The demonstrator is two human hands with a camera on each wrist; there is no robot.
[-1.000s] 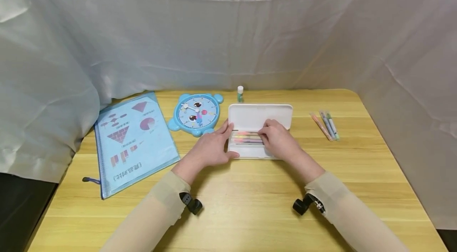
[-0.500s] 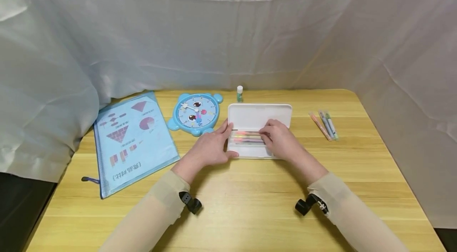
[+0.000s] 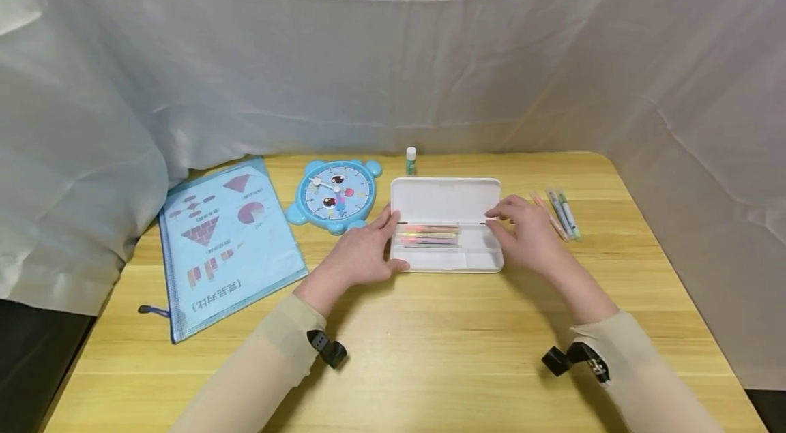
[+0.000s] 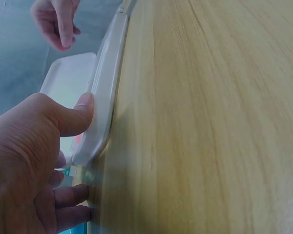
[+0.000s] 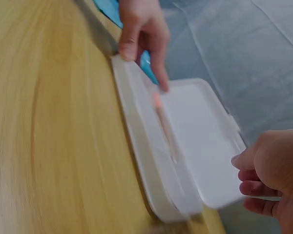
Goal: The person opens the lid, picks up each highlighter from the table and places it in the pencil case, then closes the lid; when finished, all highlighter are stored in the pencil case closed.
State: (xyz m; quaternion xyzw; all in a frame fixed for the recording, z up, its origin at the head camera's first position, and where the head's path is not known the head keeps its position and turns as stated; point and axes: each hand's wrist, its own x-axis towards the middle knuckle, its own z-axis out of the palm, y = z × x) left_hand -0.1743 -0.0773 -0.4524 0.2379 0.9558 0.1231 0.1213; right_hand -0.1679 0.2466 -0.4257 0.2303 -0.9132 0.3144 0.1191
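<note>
A white plastic pencil case [image 3: 434, 260] lies on the table with its lid [image 3: 446, 199] raised at the back. Several coloured pens [image 3: 428, 235] rest side by side in its back left compartment. My left hand [image 3: 364, 254] holds the case's left end, thumb [image 4: 80, 114] on the front rim and fingers reaching toward the back corner. At the right end, my right hand [image 3: 533, 232] hovers with loosely bent fingers and nothing between them, its fingertips close to the lid's lower right corner. In the right wrist view the case [image 5: 136, 112] is blurred.
Three pens [image 3: 559, 215] lie on the table to the right. A glue stick [image 3: 411, 161] stands behind the lid. Left of the case are a blue toy clock [image 3: 359, 189] and a blue zip folder [image 3: 230, 262]. A grey curtain [image 3: 393, 65] hangs behind the table.
My right hand has let go of the pens in the case and moved right, beyond its right end. The left hand stays on the case.
</note>
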